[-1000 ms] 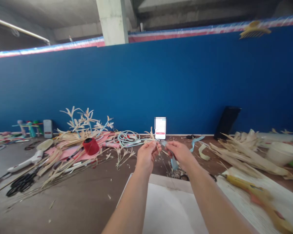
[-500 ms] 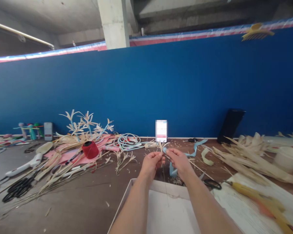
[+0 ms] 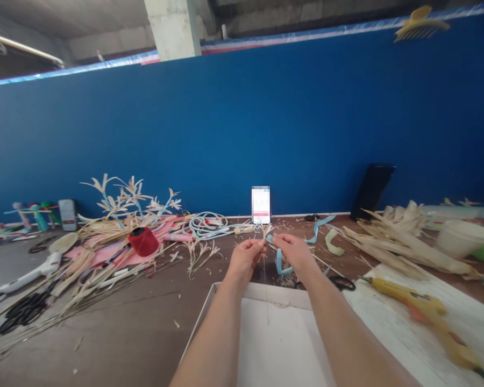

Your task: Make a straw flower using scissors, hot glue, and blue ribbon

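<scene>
My left hand [image 3: 242,262] pinches a small pale husk flower [image 3: 267,230] just under its petals. From the fingers a thin wire stem [image 3: 267,301] hangs over the white box [image 3: 276,294]. Close beside it, my right hand [image 3: 293,253] is closed on a light blue strip [image 3: 281,264], whose end is at the flower's base and whose loose length droops below the fingers. Another piece of blue strip [image 3: 317,231] lies behind the right hand. The fingertips hide the spot where strip and stem meet.
A red thread spool [image 3: 145,243], finished husk flowers [image 3: 133,196], black scissors [image 3: 26,309] and a white tool [image 3: 34,277] lie on the left. To the right are a yellow glue gun [image 3: 419,312], another pair of scissors [image 3: 342,282] and dried husks [image 3: 411,242]. A lit phone [image 3: 261,204] stands ahead.
The whole view has shifted, with things appearing slightly higher and further left. Both hands keep their pinch at the flower, with only a slight change in the blue strip's droop.
</scene>
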A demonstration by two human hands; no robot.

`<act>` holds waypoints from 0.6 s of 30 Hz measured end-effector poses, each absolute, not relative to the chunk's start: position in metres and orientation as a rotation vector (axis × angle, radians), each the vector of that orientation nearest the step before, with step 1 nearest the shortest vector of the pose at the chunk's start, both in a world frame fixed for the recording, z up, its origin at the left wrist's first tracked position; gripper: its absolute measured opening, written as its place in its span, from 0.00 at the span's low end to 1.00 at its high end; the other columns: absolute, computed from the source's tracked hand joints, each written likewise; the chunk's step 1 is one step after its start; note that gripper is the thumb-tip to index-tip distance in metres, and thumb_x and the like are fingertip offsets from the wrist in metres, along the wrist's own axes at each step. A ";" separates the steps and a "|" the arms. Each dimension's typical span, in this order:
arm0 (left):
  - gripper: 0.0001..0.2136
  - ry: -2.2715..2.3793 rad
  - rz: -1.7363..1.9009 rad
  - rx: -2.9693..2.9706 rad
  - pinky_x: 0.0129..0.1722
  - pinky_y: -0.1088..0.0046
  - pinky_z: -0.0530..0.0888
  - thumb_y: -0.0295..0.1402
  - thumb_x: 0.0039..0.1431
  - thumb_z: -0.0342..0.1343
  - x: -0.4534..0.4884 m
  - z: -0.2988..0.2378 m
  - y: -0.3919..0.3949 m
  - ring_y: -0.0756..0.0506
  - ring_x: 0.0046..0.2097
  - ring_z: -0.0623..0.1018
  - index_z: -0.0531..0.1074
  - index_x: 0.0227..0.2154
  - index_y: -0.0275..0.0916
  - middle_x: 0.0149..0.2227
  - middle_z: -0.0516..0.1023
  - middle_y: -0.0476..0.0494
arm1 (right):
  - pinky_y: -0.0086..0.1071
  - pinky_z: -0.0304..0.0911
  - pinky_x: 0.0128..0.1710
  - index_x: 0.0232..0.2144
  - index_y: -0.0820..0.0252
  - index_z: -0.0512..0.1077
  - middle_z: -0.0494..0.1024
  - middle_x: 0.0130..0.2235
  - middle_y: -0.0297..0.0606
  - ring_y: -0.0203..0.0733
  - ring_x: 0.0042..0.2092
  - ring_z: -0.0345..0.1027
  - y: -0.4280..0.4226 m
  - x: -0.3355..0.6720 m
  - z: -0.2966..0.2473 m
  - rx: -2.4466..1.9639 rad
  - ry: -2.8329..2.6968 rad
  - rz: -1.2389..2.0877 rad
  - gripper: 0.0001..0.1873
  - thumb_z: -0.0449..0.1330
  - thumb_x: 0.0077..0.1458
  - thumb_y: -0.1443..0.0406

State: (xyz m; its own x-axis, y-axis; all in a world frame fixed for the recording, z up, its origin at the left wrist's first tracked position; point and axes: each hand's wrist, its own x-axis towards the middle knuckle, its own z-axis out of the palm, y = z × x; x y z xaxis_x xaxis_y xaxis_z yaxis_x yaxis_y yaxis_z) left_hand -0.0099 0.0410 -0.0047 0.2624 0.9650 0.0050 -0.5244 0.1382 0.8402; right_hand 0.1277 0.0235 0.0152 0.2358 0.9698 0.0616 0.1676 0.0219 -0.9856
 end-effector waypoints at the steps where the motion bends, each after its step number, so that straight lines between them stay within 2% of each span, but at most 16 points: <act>1: 0.13 0.641 1.189 0.854 0.28 0.82 0.69 0.34 0.40 0.65 -0.010 -0.005 0.041 0.55 0.26 0.71 0.73 0.28 0.31 0.25 0.74 0.46 | 0.26 0.46 0.16 0.26 0.60 0.74 0.62 0.13 0.26 0.29 0.15 0.50 0.023 0.129 0.017 -1.415 -1.171 0.917 0.17 0.60 0.40 0.52; 8: 0.13 0.676 1.178 0.855 0.27 0.80 0.69 0.35 0.38 0.66 -0.010 -0.001 0.038 0.55 0.25 0.71 0.73 0.26 0.31 0.23 0.74 0.47 | 0.27 0.52 0.21 0.24 0.58 0.76 0.71 0.20 0.32 0.33 0.20 0.58 0.021 0.130 0.020 -1.394 -1.207 0.786 0.14 0.60 0.40 0.54; 14: 0.13 0.678 1.152 0.843 0.25 0.81 0.68 0.35 0.37 0.66 -0.011 0.000 0.039 0.55 0.23 0.71 0.71 0.24 0.31 0.22 0.73 0.48 | 0.27 0.48 0.17 0.27 0.59 0.76 0.63 0.13 0.28 0.30 0.16 0.51 0.021 0.128 0.019 -1.441 -1.241 0.833 0.16 0.60 0.41 0.54; 18: 0.13 0.660 1.153 0.845 0.26 0.81 0.69 0.35 0.38 0.66 -0.011 0.000 0.039 0.55 0.23 0.71 0.71 0.24 0.31 0.23 0.73 0.48 | 0.27 0.46 0.17 0.29 0.59 0.76 0.61 0.13 0.27 0.30 0.16 0.49 0.022 0.128 0.016 -1.423 -1.247 0.836 0.18 0.59 0.42 0.53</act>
State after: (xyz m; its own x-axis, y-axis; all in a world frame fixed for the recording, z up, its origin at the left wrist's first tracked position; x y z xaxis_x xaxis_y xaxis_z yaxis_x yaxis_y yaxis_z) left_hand -0.0108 0.0386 0.0004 0.2851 0.9582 -0.0244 -0.5069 0.1724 0.8446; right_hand 0.1275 0.0218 0.0164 0.2220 0.9678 0.1188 0.2576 0.0593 -0.9644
